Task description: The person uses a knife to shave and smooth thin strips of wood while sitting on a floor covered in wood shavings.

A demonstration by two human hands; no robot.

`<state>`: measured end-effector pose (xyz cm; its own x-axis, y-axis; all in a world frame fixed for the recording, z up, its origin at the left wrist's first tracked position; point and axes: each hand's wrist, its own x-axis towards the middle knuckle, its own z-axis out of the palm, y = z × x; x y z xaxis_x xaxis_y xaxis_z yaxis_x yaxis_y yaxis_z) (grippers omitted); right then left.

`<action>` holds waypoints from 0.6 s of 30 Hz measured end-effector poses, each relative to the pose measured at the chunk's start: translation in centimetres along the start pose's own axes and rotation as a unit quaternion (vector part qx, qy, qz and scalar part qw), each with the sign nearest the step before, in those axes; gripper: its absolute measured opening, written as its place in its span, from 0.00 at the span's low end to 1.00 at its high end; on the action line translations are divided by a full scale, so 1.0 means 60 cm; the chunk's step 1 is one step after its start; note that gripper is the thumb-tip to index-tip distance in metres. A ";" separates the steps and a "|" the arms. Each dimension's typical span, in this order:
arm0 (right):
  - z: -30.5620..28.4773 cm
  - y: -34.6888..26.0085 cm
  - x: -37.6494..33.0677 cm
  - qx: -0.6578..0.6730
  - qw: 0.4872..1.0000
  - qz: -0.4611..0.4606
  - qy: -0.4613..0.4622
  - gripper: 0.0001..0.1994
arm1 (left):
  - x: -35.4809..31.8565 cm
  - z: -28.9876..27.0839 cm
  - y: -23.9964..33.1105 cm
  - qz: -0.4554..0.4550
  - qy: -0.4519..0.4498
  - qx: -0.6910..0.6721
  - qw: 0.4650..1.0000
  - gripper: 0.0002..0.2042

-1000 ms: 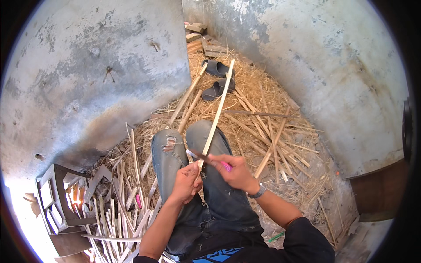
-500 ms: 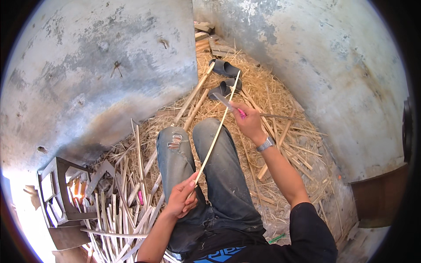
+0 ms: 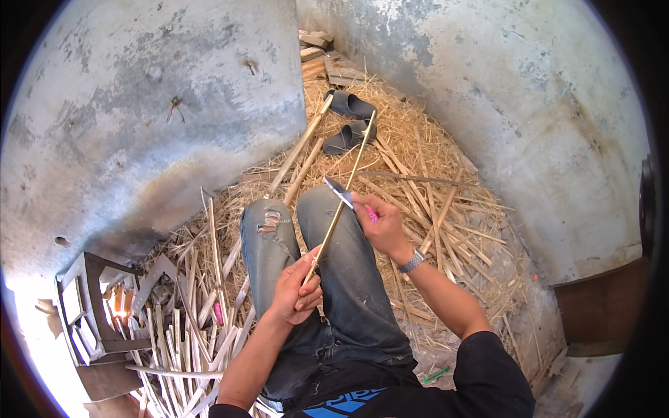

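My left hand is closed round the near end of a long thin wooden strip, in front of my knees. The strip slants up and away to the right, over my right thigh, its far end in front of the dark slippers. In my right hand is a knife with a pink handle. Its blade lies across the strip about halfway along. My fingers cover most of the handle.
Shavings and loose wooden strips cover the ground ahead and to the right. At my left is a heap of split strips beside a dark metal frame. Worn walls stand on both sides.
My right hand has drawn the knife back along the strip toward me. My left hand has risen slightly, still gripping the near end. The view has shifted a little.
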<state>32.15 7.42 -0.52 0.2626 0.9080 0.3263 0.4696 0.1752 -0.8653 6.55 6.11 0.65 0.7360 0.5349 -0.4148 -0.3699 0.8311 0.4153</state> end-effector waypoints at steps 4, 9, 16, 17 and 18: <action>0.022 -0.052 -0.059 0.077 0.993 0.009 -0.087 0.12 | 0.021 -0.007 -0.009 0.014 -0.015 -0.038 0.999 0.26; 0.029 -0.072 -0.094 0.156 0.979 -0.004 -0.129 0.12 | 0.032 -0.026 -0.015 0.024 0.009 -0.036 0.999 0.24; -0.038 0.012 0.067 -0.100 0.993 0.059 0.032 0.13 | 0.041 -0.045 -0.026 0.004 0.051 0.015 0.999 0.21; -0.042 0.025 0.090 -0.108 0.992 0.029 0.057 0.13 | 0.041 -0.045 -0.026 0.006 0.054 0.020 0.998 0.21; -0.046 0.037 0.111 -0.116 0.990 -0.001 0.082 0.13 | 0.040 -0.045 -0.028 0.004 0.070 0.035 0.997 0.21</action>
<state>37.29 12.82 0.82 0.3864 0.8304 0.4015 0.6466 0.0666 -0.7599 7.45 6.40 -3.23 0.6445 0.5617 -0.5188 -0.3315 0.8166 0.4725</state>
